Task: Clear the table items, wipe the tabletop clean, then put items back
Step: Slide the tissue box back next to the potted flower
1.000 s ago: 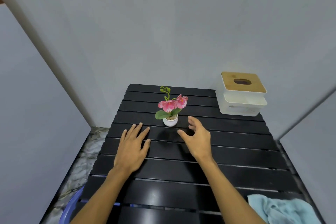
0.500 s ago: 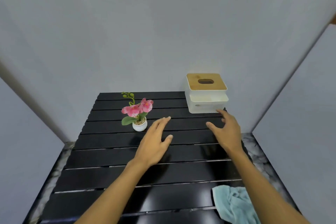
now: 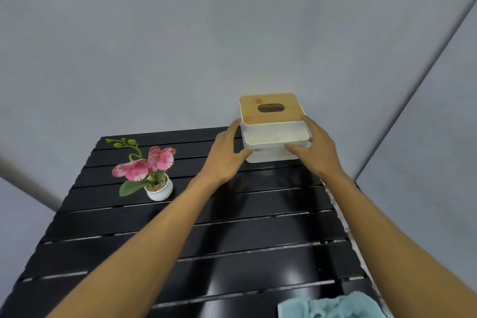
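Desk (image 3: 258,227): glossy black slats w/ thin pale lines at the gaps betw. them; walls (image 3: 180,33) plain grey. Tissue box (image 3: 273,142) has a white body & a light-brown wood-grain lid (image 3: 271,108) w/ a dark oval slot; cloth (image 3: 333,306) at the near right corner is pale teal. Potted flower (image 3: 147,170): pink petals mottled w/ lighter streaks, green leaf, stem & buds, round white pot (image 3: 160,190) w/ brownish speckled filling on top.
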